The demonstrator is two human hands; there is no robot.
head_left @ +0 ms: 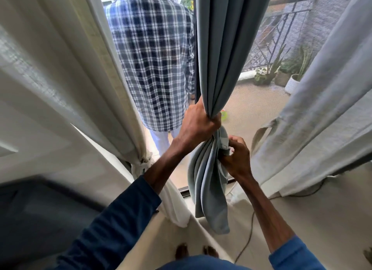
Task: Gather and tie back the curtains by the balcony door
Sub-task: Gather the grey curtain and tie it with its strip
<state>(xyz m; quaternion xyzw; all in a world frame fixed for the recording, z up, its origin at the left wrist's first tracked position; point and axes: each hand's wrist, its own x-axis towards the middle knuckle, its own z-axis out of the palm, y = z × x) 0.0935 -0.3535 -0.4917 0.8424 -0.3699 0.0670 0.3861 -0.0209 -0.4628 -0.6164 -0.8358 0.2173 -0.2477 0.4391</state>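
- Three curtains hang at the balcony door: a cream curtain (70,78) on the left, a blue-grey curtain (225,48) in the middle, and a pale grey curtain (322,108) on the right.
- The cream curtain is already cinched low down by one knotted tie (141,165).
- The left hand (198,121) is closed in a fist round the blue-grey curtain, bunching its folds into one neck.
- The right hand (236,159), just below, pinches the loose folds with curled fingers.
- One person in a checked shirt (153,58) stands in the doorway, back turned.
- Two bare feet (182,250) show on the floor, with one cable (248,235) beside them.
- Potted plants (281,74) stand by the railing (281,28); their number is unclear.
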